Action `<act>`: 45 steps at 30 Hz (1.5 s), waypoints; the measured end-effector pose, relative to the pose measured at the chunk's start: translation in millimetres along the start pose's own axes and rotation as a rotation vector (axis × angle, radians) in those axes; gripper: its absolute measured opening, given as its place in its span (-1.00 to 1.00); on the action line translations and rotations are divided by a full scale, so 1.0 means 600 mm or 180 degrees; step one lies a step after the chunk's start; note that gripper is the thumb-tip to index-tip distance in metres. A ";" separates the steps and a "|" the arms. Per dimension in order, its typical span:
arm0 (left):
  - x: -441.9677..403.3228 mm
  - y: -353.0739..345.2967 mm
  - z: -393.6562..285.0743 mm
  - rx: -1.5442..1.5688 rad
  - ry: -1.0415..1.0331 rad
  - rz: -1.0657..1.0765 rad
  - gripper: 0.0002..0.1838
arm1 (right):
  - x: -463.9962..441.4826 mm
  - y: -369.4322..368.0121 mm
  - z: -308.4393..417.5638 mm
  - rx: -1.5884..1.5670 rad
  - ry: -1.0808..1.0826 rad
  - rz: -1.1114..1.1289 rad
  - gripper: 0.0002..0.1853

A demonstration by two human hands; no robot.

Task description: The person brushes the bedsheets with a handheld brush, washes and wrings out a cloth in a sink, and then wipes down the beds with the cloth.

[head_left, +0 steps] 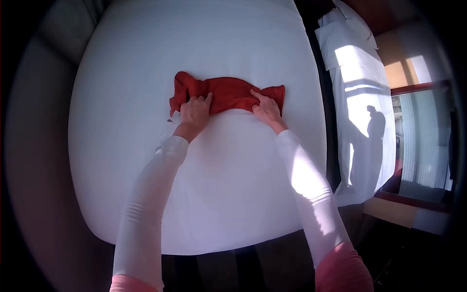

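A piece of red cloth (228,92), perhaps a garment, lies bunched and folded on a white-sheeted bed (228,185). My left hand (194,113) presses on its left part, with curled fingers closed on the fabric. Just left of that hand, a small white tag or label (175,117) pokes out by the cloth's edge. At the cloth's right part, my right hand (266,111) grips the near edge, its index finger stretched over the top. My fingers partly cover the fabric, so its exact shape is hard to tell.
To the right, past a dark gap, stands a second bed (360,73) with white linen, sunlight and a shadow on it. A red-framed mirror or window (423,141) is at the far right. Dark striped flooring (214,272) shows below the near edge.
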State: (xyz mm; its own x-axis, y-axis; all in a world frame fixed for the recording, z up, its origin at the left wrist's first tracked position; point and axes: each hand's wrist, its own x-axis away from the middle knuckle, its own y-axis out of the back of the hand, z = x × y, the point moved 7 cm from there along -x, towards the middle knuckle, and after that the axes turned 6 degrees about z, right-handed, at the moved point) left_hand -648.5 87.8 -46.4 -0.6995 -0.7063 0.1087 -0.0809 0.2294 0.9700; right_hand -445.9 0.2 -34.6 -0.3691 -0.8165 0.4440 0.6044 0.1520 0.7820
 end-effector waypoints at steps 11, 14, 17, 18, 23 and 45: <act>0.762 -0.063 -0.278 0.1942 -0.0588 0.4411 -0.47 | 0.781 -0.301 -0.194 -0.0656 -0.0372 0.3694 -0.50; 0.677 -0.012 -0.316 0.1649 -0.1022 0.4458 -0.57 | 0.748 -0.212 -0.212 -0.0492 -0.0170 0.3234 -0.60; 0.479 0.123 -0.354 0.1671 -0.1002 0.3750 -0.49 | 0.636 0.027 -0.173 -0.0055 0.1462 0.1150 -0.76; 0.401 0.172 -0.360 0.1685 -0.1024 0.3103 -0.46 | 0.583 0.095 -0.179 -0.0339 0.1330 0.0799 -0.82; 0.024 0.245 -0.368 0.0292 -0.1406 -0.0002 -0.48 | 0.291 0.358 -0.169 0.0724 0.1624 -0.0829 -0.59; 0.729 -0.194 -0.739 0.2059 -0.0496 0.4587 -0.44 | 1.003 -0.142 -0.635 -0.1552 -0.1736 0.1646 -0.61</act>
State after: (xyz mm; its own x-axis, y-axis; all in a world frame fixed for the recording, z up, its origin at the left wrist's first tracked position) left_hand -630.2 -544.8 -15.2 -0.5134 0.4090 0.7544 0.4390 0.8806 -0.1786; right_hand -450.7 -716.3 -0.5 -0.1765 -0.3144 0.9327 0.9752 0.0725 0.2090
